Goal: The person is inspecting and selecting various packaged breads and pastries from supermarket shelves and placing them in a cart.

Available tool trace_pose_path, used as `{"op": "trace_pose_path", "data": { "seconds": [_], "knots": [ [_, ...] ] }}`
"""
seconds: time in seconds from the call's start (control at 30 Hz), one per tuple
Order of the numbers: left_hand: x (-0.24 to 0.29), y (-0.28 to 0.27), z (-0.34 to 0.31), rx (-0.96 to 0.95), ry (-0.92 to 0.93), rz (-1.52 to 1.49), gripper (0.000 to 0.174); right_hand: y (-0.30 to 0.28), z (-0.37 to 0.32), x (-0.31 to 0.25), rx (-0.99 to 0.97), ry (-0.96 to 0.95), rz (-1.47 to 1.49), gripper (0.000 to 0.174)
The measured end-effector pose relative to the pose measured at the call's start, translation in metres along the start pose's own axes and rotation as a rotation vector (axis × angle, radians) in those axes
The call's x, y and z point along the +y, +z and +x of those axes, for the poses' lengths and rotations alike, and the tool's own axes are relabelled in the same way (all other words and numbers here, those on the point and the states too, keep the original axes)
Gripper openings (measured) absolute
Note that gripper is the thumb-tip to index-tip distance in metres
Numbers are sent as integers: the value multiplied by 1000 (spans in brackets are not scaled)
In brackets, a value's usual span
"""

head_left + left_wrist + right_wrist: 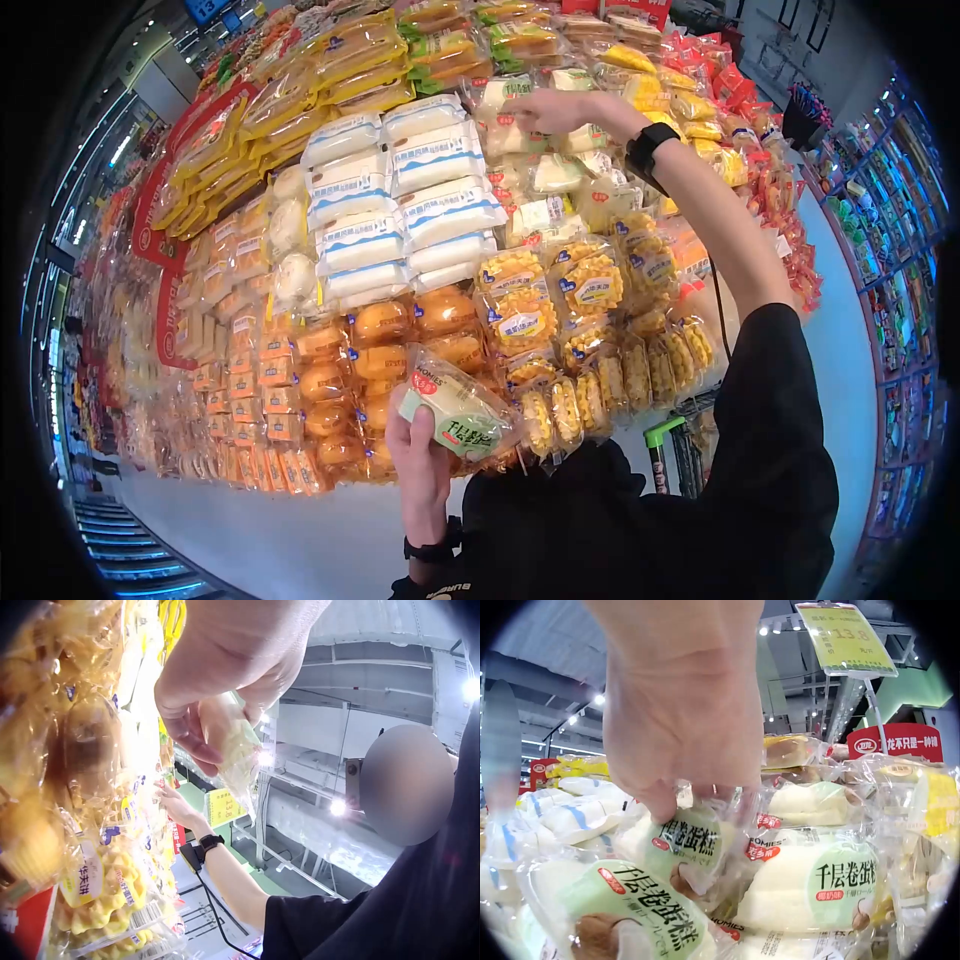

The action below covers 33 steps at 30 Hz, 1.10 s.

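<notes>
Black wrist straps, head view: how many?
2. The upper strap sits behind the right hand pinching a shelf packet; the lower strap sits at the bottom, below the left hand holding a green-labelled cake packet.

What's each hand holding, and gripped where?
Left hand grips a green-label cake roll pack by its lower end. Right hand pinches the top wrapper edge of a stacked cake pack.

The roll-cake packet point(460, 410) is clear with a pale green label and red logo; the stacked bread packs point(400, 190) are white with blue stripes; the sleeve point(775, 380) is black.
</notes>
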<state>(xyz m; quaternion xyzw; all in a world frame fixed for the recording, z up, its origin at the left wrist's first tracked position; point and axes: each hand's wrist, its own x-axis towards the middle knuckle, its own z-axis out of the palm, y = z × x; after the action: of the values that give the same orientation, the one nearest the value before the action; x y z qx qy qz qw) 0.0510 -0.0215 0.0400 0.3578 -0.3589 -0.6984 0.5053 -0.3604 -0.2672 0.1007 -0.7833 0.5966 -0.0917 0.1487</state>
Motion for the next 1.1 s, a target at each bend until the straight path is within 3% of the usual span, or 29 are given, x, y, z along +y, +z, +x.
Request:
{"op": "trace_pose_path", "data": {
  "seconds": [0.07,0.17,0.27,0.37,0.47,0.6,0.73,0.83,0.93,1.1],
  "knots": [
    [-1,1,1,-8,3,2,36,5,9,6,-42,-57,-98,42],
    [-6,-3,3,-26,23,46,43,4,5,0,84,-126,-58,36],
    [-6,-5,3,-32,35,75,46,0,-11,-13,412,-156,-281,35],
    [-7,-6,3,-12,26,78,46,-2,-21,-17,248,-12,-226,35],
    [-10,-5,4,-29,15,69,45,28,-23,4,330,-145,-139,33],
    [-10,1,5,-23,20,67,44,7,-45,4,366,-69,108,34],
    [-11,1,7,-82,-8,38,43,-10,-83,-15,77,10,122,52],
    [-7,3,6,-96,-56,-1,41,6,-92,-3,-10,-33,143,67],
    [-9,4,6,-108,-52,3,40,23,-89,4,-10,-25,147,78],
    [-5,4,5,-119,-12,31,41,28,-82,-9,76,-44,-16,79]
  ]
}}
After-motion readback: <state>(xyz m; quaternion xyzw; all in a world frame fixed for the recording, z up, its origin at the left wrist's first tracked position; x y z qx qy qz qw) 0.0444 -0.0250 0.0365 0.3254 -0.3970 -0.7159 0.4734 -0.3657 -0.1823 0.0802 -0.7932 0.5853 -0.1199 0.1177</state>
